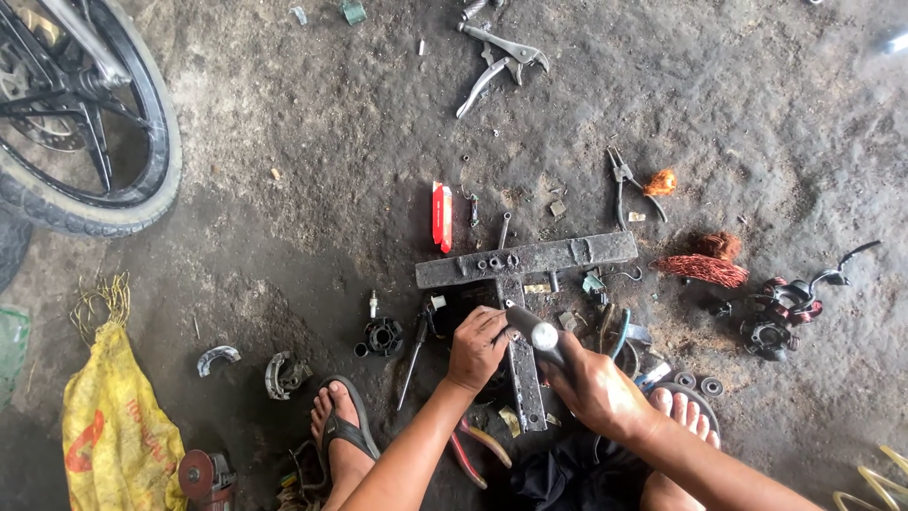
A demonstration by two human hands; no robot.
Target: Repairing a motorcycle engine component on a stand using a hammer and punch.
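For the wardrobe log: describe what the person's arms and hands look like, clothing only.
Both forearms are bare, with no sleeves in view. The left hand and the right hand wear no gloves, and no rings, watch or bracelet can be made out. The fingers look smudged with dark grime.

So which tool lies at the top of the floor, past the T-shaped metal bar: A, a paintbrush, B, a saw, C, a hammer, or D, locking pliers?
D: silver locking pliers lie open-handled on the dirt floor, beyond the T-shaped metal bar.
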